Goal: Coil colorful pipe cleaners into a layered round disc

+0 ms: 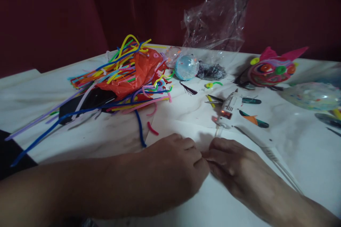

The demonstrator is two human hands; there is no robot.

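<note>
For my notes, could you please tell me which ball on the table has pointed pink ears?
The orange-eyed ball, left of the speckled balloon; the pale blue ball and the clear ball beside it show no ears.

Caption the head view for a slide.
Left hand and right hand meet over a table, near a glue gun, pipe cleaners and a pink-eared figure.

Marbly white table (106, 145), messy heap of pipe cleaners (125, 72) to the left, glue gun (229, 106), clear bluish ball (187, 67) near the back edge
</note>
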